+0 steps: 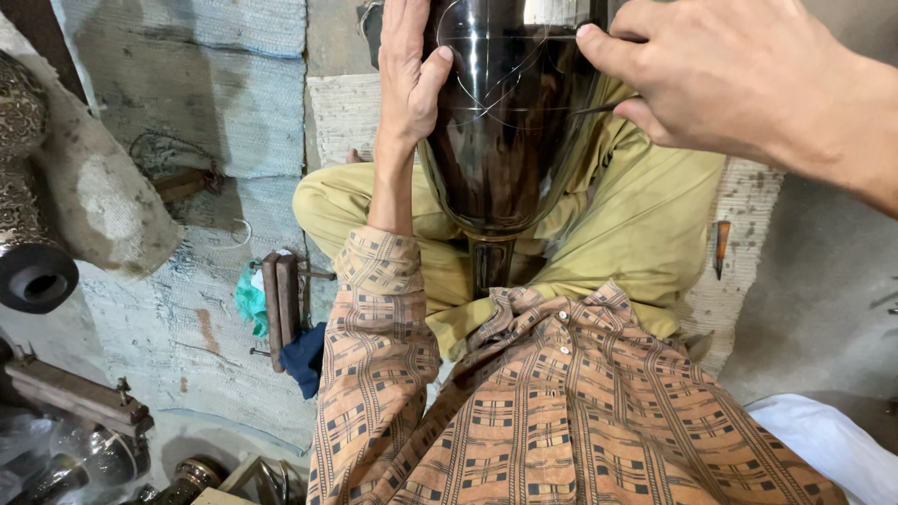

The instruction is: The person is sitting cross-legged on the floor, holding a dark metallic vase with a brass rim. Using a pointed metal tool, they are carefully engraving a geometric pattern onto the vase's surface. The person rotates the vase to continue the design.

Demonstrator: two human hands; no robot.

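A large dark glossy vase-shaped vessel (500, 131) rests on my lap between my knees, its narrow stem pointing toward my chest. Thin scratched lines curve across its surface. My left hand (409, 70) lies flat against the vessel's left side, thumb on the dark surface. My right hand (725, 79) is at the vessel's upper right and grips a thin metal tool (610, 105) whose tip touches the surface. I sit cross-legged in olive trousers and an orange checked shirt.
A woven mat (187, 112) covers the floor. An engraved metal vessel (28, 215) lies at the far left. A wooden tool with a metal bar (281, 304) and teal and blue cloths (251, 304) lie beside my left knee. A small chisel (721, 245) lies at right.
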